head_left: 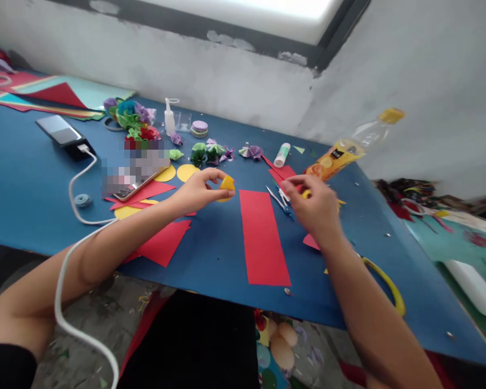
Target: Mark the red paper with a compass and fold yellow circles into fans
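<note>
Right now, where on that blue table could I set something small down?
The table looks bare left of the white cable, nearer you than the dark device, and between the long red strip and red sheets. It's crowded around the right hand and bottle.

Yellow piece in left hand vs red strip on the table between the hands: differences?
Size: the yellow piece is small; the red strip is much larger.
Pose: the yellow piece is curved, pinched in the left hand; the red strip lies flat on the table.
Shared: both are plain-coloured.
</note>
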Tool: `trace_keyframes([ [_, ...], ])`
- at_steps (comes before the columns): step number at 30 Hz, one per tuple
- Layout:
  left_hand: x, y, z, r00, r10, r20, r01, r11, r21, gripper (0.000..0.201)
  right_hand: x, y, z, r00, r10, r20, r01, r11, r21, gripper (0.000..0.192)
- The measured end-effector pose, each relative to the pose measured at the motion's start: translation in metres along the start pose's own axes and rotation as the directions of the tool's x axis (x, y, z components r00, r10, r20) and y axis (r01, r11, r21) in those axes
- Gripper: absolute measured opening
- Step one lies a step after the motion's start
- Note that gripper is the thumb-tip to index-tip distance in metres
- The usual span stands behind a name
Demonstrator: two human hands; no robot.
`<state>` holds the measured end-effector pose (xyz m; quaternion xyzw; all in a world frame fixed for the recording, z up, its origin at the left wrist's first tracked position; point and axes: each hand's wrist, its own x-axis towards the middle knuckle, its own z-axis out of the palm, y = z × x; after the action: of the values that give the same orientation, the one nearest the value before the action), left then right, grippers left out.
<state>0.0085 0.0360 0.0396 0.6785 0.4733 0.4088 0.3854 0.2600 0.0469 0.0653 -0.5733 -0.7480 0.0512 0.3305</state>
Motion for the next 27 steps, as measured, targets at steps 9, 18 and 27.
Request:
trace_keyframes([
  [9, -0.019, 0.013, 0.032, 0.987, -0.091, 0.133, 0.149, 0.832, -0.535, 0.021, -0.039, -0.036, 0.026, 0.944, -0.138, 0.299, -0.037, 0.857, 0.513, 0.031],
  [18, -0.023, 0.012, 0.035, 0.988, -0.092, 0.124, 0.128, 0.940, -0.317, 0.016, -0.042, -0.029, 0.025, 0.966, -0.161, 0.204, 0.034, 0.855, 0.517, 0.016],
  [27, -0.024, 0.012, 0.035, 0.988, -0.099, 0.121, 0.132, 0.940, -0.313, 0.015, -0.042, -0.030, 0.025, 0.969, -0.151, 0.195, 0.038, 0.871, 0.490, 0.016],
])
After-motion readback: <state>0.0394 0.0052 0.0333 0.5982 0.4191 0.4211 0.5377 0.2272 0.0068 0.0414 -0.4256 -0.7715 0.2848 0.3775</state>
